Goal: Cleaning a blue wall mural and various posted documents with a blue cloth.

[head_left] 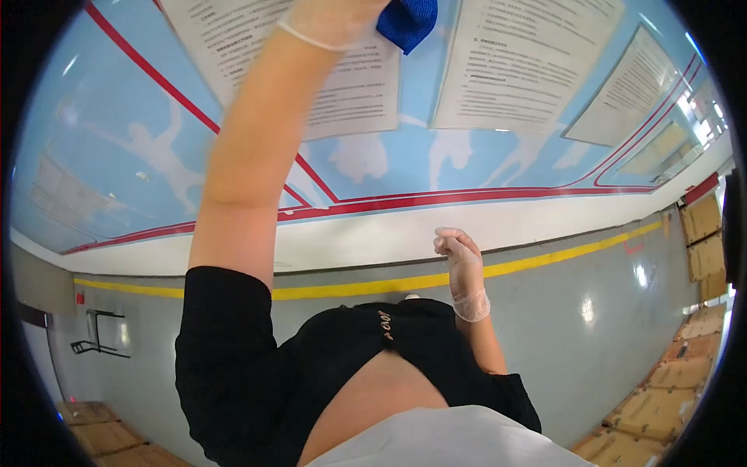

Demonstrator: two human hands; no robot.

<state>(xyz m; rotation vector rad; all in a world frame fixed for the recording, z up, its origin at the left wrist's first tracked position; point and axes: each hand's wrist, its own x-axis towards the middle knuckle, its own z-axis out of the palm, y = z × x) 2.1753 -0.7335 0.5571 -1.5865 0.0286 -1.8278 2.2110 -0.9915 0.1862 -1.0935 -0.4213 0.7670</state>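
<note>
My left arm reaches up to a printed wall. At the upper edge my left hand, in a clear thin glove, grips a blue cloth. Its fingers are mostly cut off by the frame. Cloth and hand are in front of a white printed sheet, with a second printed sheet just to the right. Lower down, my right hand, also in a clear glove, hangs in front of my body, away from the wall. Its fingers are curled in, and nothing shows in them.
The light blue wall carries red stripes and pale figures. Another sheet is farther right. A yellow line crosses the grey floor along the wall. Cardboard boxes stand at right, more boxes lower left, beyond a black metal frame.
</note>
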